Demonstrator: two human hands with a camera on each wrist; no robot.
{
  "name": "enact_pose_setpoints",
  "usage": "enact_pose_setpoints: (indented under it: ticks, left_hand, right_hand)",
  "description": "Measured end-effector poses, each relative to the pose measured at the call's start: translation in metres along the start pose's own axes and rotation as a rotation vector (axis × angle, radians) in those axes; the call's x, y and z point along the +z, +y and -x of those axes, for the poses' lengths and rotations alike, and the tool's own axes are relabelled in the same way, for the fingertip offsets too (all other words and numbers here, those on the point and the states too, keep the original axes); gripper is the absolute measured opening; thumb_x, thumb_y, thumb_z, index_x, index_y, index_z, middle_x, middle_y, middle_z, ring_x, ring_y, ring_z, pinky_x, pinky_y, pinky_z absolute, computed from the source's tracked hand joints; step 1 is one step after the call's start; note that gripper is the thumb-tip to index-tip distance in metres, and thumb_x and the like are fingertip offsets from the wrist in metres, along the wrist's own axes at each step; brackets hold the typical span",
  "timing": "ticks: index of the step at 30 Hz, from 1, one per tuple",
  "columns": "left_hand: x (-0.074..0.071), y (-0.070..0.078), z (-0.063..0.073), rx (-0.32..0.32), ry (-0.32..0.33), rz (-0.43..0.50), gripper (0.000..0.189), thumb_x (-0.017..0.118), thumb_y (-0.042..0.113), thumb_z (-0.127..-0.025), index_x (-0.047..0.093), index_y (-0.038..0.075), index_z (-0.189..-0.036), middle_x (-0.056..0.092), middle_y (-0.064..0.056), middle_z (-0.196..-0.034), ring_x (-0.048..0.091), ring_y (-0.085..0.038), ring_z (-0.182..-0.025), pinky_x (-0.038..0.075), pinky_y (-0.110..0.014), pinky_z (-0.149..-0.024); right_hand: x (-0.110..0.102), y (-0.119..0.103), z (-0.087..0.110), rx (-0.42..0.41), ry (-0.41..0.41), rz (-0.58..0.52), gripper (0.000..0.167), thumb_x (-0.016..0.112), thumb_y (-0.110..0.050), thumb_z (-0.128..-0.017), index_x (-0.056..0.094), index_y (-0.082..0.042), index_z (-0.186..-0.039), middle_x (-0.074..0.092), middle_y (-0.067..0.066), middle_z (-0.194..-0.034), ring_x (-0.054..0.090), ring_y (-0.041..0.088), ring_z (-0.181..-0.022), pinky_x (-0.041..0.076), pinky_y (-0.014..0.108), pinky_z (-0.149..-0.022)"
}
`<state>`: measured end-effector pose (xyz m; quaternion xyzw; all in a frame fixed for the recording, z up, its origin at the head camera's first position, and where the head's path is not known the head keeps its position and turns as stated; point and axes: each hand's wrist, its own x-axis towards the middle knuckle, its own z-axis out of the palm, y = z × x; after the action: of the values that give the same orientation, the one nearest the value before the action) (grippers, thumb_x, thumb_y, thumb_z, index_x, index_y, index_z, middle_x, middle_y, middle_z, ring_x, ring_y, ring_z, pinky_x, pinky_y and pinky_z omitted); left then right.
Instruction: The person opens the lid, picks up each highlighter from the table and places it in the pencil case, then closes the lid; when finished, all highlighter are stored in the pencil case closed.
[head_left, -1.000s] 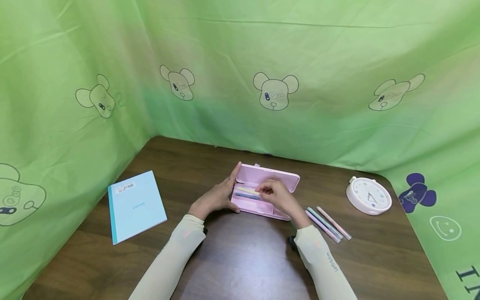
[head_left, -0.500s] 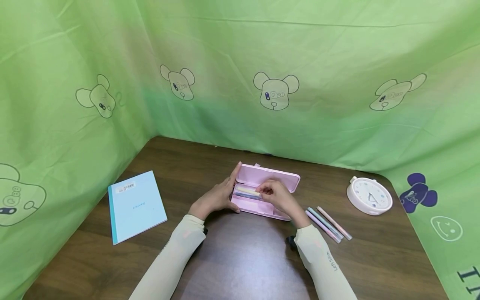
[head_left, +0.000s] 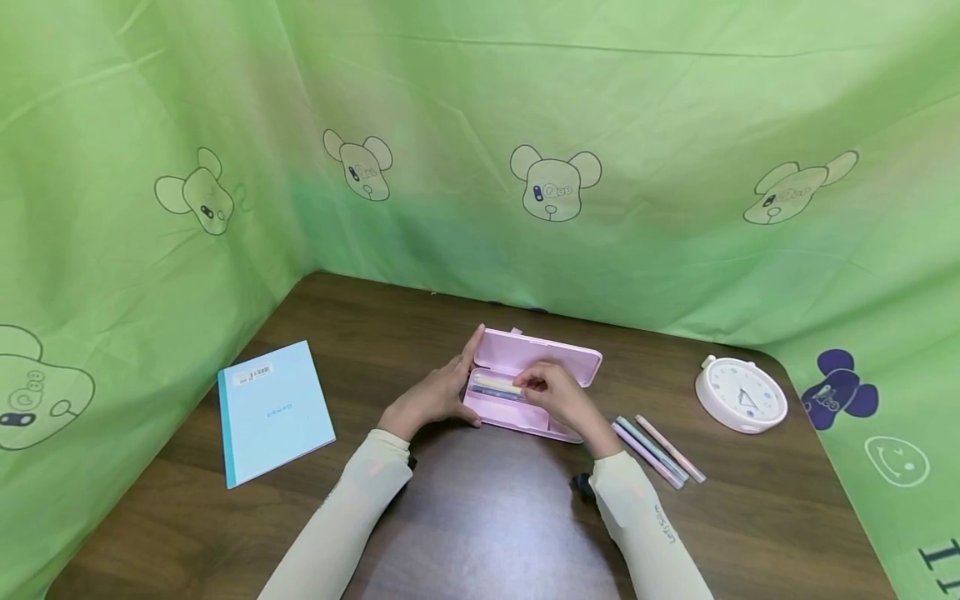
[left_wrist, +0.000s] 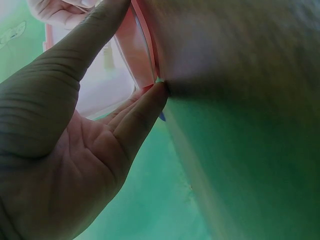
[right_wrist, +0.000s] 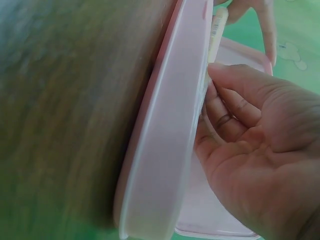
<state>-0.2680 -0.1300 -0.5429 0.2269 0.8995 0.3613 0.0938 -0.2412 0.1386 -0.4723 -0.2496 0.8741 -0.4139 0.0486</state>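
A pink pencil case (head_left: 546, 353) lies with its lid raised on the dark wooden table. My left hand (head_left: 435, 397) holds its left end, thumb at the near corner and fingers along the lid's left edge. Inside the back compartment, my right hand (head_left: 561, 398) pinches the right end of a pale yellow pen (head_left: 489, 380). The same pen (right_wrist: 218, 35) shows beyond the fingertips in the right wrist view. A blue-grey pen (head_left: 487, 391) lies alongside it, nearer to me. In the left wrist view, the thumb hides part of the case.
Right of the case lie a purple pen (head_left: 647, 454), a green pen (head_left: 657, 450) and a pink pen (head_left: 670, 448), side by side. A white alarm clock (head_left: 742, 395) sits at the far right. On the left is a light blue notebook (head_left: 277, 412). Green curtains (head_left: 450, 225) border the table.
Both hands keep nearly the same places on the case and the yellow pen. The whole head view has shifted slightly.
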Motion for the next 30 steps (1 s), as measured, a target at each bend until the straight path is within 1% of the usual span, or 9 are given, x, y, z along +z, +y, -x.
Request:
enact_pose_setpoints:
  ticks: [3,6,8,11,13,17,23,27,30]
  left_hand:
    - [-0.001,0.003,0.002,-0.002,-0.001,0.004,0.165,0.106,0.034,-0.069,-0.027,0.056,-0.164,0.022,-0.018,-0.179,0.041,-0.044,-0.153,0.040,-0.061,-0.119]
    - [-0.003,0.009,0.005,-0.001,-0.002,0.008,0.163,0.106,0.032,-0.071,-0.026,0.054,-0.165,0.021,-0.020,-0.178,0.039,-0.045,-0.154,0.038,-0.062,-0.120]
    - [-0.005,0.014,0.008,0.003,-0.001,0.008,0.163,0.105,0.031,-0.071,-0.026,0.052,-0.166,0.022,-0.022,-0.177,0.039,-0.047,-0.154,0.038,-0.063,-0.119]
    - [-0.006,0.018,0.010,0.011,0.003,-0.004,0.163,0.106,0.031,-0.071,-0.026,0.050,-0.167,0.024,-0.025,-0.176,0.041,-0.049,-0.152,0.039,-0.064,-0.119]
    - [-0.005,0.016,0.009,0.013,0.005,-0.011,0.165,0.106,0.031,-0.071,-0.027,0.050,-0.166,0.025,-0.026,-0.175,0.043,-0.050,-0.151,0.040,-0.063,-0.118]
    - [0.000,0.005,0.003,0.007,0.000,-0.019,0.166,0.106,0.031,-0.070,-0.029,0.054,-0.163,0.024,-0.025,-0.176,0.044,-0.049,-0.150,0.041,-0.063,-0.118]
    - [0.003,-0.005,-0.003,0.013,-0.008,-0.019,0.166,0.107,0.037,-0.068,-0.028,0.054,-0.164,0.023,-0.022,-0.177,0.041,-0.047,-0.152,0.040,-0.062,-0.119]
    - [0.002,-0.006,-0.002,0.004,-0.002,-0.010,0.166,0.106,0.039,-0.067,-0.027,0.056,-0.163,0.022,-0.020,-0.178,0.040,-0.046,-0.153,0.040,-0.061,-0.119]
    - [0.000,0.002,0.002,0.001,0.006,-0.003,0.164,0.106,0.038,-0.068,-0.027,0.058,-0.163,0.022,-0.020,-0.178,0.040,-0.047,-0.153,0.040,-0.061,-0.119]
  right_hand:
    - [0.000,0.001,0.000,-0.012,0.003,0.001,0.011,0.073,0.011,-0.093,0.079,0.008,-0.103,0.071,0.014,-0.095,0.066,0.022,-0.089,0.057,0.030,-0.081]
    - [0.001,0.002,0.000,-0.018,0.003,-0.006,0.011,0.074,0.010,-0.093,0.079,0.009,-0.103,0.072,0.013,-0.095,0.066,0.022,-0.089,0.057,0.031,-0.081]
    - [0.002,0.002,0.000,-0.021,0.001,-0.007,0.011,0.075,0.010,-0.093,0.079,0.008,-0.103,0.072,0.013,-0.095,0.066,0.022,-0.089,0.057,0.031,-0.081]
    - [0.003,0.002,0.000,-0.024,-0.007,-0.003,0.012,0.075,0.008,-0.094,0.080,0.007,-0.105,0.072,0.013,-0.096,0.067,0.022,-0.091,0.058,0.032,-0.084]
    - [0.003,0.001,0.000,-0.029,-0.005,-0.002,0.013,0.074,0.007,-0.095,0.080,0.006,-0.106,0.073,0.013,-0.099,0.068,0.023,-0.093,0.059,0.034,-0.087]
    - [0.003,-0.002,0.000,-0.026,0.026,-0.013,0.015,0.073,0.005,-0.096,0.081,0.005,-0.109,0.074,0.014,-0.104,0.069,0.026,-0.098,0.060,0.038,-0.092]
    - [0.002,-0.005,0.000,-0.013,0.062,-0.016,0.014,0.073,0.004,-0.098,0.081,0.004,-0.110,0.076,0.015,-0.107,0.071,0.028,-0.099,0.060,0.039,-0.091]
    - [0.001,-0.004,0.002,-0.011,0.068,-0.019,0.014,0.073,0.003,-0.098,0.081,0.005,-0.110,0.076,0.016,-0.108,0.071,0.026,-0.097,0.060,0.036,-0.089]
    - [-0.003,-0.003,0.005,-0.003,0.074,-0.026,0.014,0.073,0.004,-0.098,0.080,0.005,-0.110,0.075,0.016,-0.107,0.070,0.025,-0.096,0.059,0.033,-0.088]
